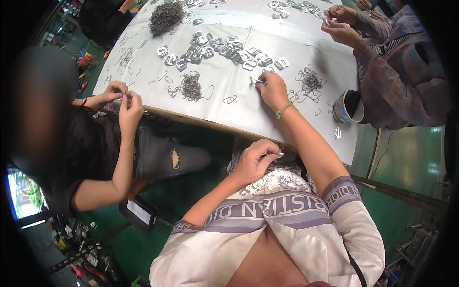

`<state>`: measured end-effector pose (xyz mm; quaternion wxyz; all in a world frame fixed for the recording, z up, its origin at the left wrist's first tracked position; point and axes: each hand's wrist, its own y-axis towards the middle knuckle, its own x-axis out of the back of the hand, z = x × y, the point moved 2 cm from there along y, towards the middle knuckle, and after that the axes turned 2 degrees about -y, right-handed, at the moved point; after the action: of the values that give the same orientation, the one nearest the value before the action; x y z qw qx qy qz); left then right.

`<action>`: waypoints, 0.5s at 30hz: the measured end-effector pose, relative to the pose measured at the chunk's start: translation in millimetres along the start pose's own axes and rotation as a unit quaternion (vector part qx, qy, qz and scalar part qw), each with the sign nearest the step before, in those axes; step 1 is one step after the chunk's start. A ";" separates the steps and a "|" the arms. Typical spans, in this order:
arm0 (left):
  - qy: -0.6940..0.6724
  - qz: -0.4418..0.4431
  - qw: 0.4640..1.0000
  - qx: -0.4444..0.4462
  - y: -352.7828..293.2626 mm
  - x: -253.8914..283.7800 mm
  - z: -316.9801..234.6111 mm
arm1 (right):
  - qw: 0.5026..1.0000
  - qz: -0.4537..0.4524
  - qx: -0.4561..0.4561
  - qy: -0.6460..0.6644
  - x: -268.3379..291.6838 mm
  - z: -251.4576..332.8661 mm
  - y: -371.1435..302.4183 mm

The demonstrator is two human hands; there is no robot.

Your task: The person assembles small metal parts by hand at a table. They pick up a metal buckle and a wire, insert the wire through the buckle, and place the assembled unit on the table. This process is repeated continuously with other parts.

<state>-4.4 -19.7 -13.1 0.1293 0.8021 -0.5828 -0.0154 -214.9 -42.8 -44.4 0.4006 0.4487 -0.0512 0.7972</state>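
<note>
My right hand [274, 91] reaches over the white table, thumb and fingers closed on a metal buckle [255, 80] whose outline is partly hidden by the fingertips. Just beyond it lies a loose heap of flat silver buckles [196, 53]. Close to my lap, below the table's near edge, my left hand [256, 161] is curled in a pinch on a small shiny metal piece [280, 154]; the fingers cover most of it. Bent wire hooks form a small pile [191, 87] left of my right hand and another pile [311, 82] right of it.
A big wire-hook mound [166, 19] stands at the far left of the table [229, 112]. Near the right edge are a patterned tub [345, 106] and a lone buckle [338, 132]. People sit left and right; one's hands [125, 101] work at the table's left edge.
</note>
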 end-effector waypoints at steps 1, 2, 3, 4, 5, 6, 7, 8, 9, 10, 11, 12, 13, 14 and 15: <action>-0.005 -0.004 1.000 0.010 -0.3 -0.5 2.3 | 0.999 0.023 -0.019 0.026 4.0 -2.5 -4.0; -0.017 -0.020 1.000 0.010 -1.8 -0.7 5.9 | 0.993 0.060 -0.041 0.098 11.0 -1.2 -10.1; -0.016 -0.030 0.999 0.022 -2.6 -1.2 3.8 | 0.978 0.101 -0.061 0.172 22.0 -1.4 -20.8; -0.014 -0.040 0.999 0.034 -1.1 -1.1 0.2 | 0.956 0.142 -0.081 0.244 34.3 -1.3 -32.4; -0.014 -0.048 0.998 0.045 0.5 -1.1 -2.6 | 0.932 0.158 -0.106 0.308 50.4 0.4 -46.7; -0.018 -0.052 0.996 0.064 1.2 -2.0 -2.8 | 0.902 0.175 -0.130 0.372 65.2 2.9 -62.3; -0.014 -0.055 0.996 0.065 2.4 -2.5 -3.7 | 0.896 0.176 -0.140 0.384 79.4 5.7 -77.0; -0.009 -0.057 0.996 0.066 4.4 -2.8 -4.8 | 0.889 0.176 -0.149 0.395 90.9 8.7 -89.6; -0.005 -0.059 0.996 0.067 5.5 -4.1 -4.1 | 0.884 0.178 -0.167 0.397 97.4 10.2 -101.0; 0.005 -0.066 0.996 0.059 5.8 -5.5 -0.8 | 0.880 0.180 -0.185 0.399 102.6 11.2 -111.3; 0.012 -0.065 0.996 0.061 7.1 -6.9 0.3 | 0.875 0.179 -0.204 0.401 107.5 12.3 -119.4; 0.019 -0.065 0.996 0.062 7.9 -8.3 1.0 | 0.859 0.176 -0.228 0.422 110.1 14.4 -125.8; 0.026 -0.064 0.996 0.063 7.6 -10.2 1.2 | 0.862 0.172 -0.235 0.416 112.2 15.9 -131.2; 0.035 -0.063 0.995 0.066 8.4 -11.7 1.1 | 0.864 0.166 -0.240 0.411 113.9 16.9 -134.5; 0.044 -0.063 0.995 0.069 8.6 -13.2 0.7 | 0.866 0.161 -0.245 0.405 115.2 17.5 -137.9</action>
<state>-16.8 -9.9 -13.5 0.0977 0.8442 -0.5244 0.0522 -140.6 110.7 14.9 0.3494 -0.0405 -0.1494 0.9241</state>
